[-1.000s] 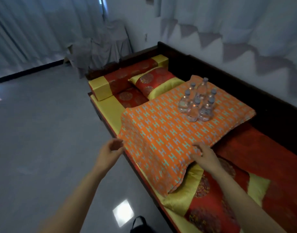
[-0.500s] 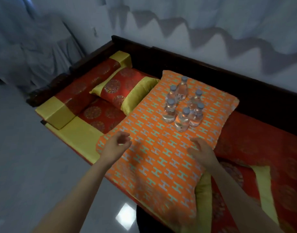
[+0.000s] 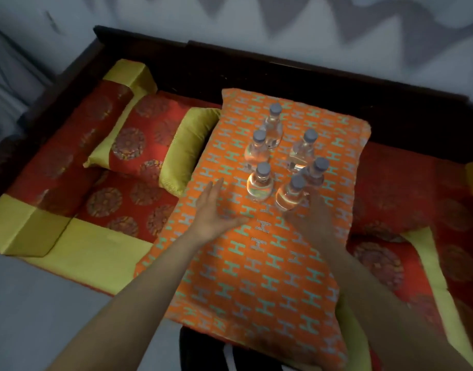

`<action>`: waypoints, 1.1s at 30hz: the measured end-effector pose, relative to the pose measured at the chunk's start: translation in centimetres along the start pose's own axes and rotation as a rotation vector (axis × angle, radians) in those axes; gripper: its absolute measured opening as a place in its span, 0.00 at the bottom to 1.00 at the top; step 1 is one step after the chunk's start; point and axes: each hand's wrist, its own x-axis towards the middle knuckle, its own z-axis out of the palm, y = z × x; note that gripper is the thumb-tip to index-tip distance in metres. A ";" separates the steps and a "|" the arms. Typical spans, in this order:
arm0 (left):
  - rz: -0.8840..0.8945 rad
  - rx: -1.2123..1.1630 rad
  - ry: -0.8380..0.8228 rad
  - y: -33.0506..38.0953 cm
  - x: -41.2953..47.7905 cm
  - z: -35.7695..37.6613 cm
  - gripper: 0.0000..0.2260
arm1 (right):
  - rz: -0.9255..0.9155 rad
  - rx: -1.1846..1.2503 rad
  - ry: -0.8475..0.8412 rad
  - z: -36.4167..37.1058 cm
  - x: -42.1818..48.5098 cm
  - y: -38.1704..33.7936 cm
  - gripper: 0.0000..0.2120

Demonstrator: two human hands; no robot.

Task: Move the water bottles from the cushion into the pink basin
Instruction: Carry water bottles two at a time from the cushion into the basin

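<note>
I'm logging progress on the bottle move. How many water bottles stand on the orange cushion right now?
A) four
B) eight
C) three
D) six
D: six capped water bottles stand upright in a cluster on the orange cushion, none yet held by either hand.

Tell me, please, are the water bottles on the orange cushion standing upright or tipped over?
Upright: all six water bottles stand on the orange cushion, caps up.

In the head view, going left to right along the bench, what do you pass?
Red-and-gold bolster → red pillow with gold ends → left hand → water bottles on the orange cushion → red seat pad.
</note>
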 end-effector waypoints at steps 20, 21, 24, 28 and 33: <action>0.332 -0.001 -0.056 1.1 11.0 5.3 0.32 | 0.068 0.033 0.357 4.2 2.6 -0.5 0.34; 0.345 -0.003 -0.051 1.3 11.0 5.1 0.31 | 0.087 0.049 0.367 4.3 2.8 -0.7 0.33; 0.355 -0.026 -0.083 1.9 10.6 4.1 0.27 | 0.117 0.082 0.379 4.3 2.7 -0.8 0.31; 0.318 -0.112 -0.155 1.4 9.8 1.9 0.23 | 0.114 0.102 0.394 4.5 2.1 -0.2 0.31; 0.206 -0.140 -0.210 0.9 9.7 -0.1 0.29 | 0.131 0.245 0.407 5.2 1.1 0.1 0.29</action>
